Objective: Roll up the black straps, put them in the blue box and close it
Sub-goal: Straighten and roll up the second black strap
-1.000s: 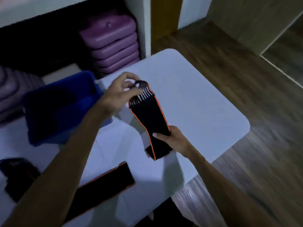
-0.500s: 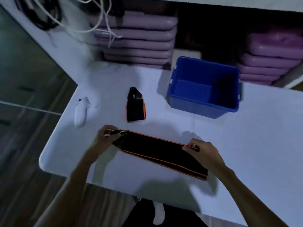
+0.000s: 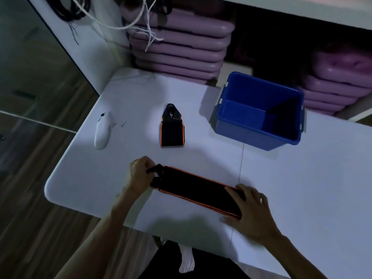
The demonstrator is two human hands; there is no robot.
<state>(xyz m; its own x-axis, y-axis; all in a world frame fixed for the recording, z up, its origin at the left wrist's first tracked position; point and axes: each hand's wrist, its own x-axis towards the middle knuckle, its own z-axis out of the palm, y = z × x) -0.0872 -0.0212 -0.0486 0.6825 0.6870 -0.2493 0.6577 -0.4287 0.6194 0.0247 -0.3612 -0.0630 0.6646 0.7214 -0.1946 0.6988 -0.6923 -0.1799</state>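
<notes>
A long black strap with orange edges (image 3: 195, 188) lies flat across the white table (image 3: 302, 188), close to its near edge. My left hand (image 3: 140, 174) pinches the strap's left end with the loop. My right hand (image 3: 249, 210) lies on the strap's right end, fingers spread over it. A second black strap (image 3: 172, 127), folded short, lies farther back on the table, apart from both hands. The blue box (image 3: 259, 135) stands open at the back right with nothing visible inside. No lid is in view.
A white controller-like object (image 3: 102, 130) lies near the table's left edge. Stacks of purple cases (image 3: 177, 47) fill the shelf behind, and white cords (image 3: 149, 27) hang down over them. The table's rounded corner is at the left, wooden floor beyond.
The view swung from the table's right end to its left. The short strap I held a second ago now lies on the table; both hands have moved to the long strap.
</notes>
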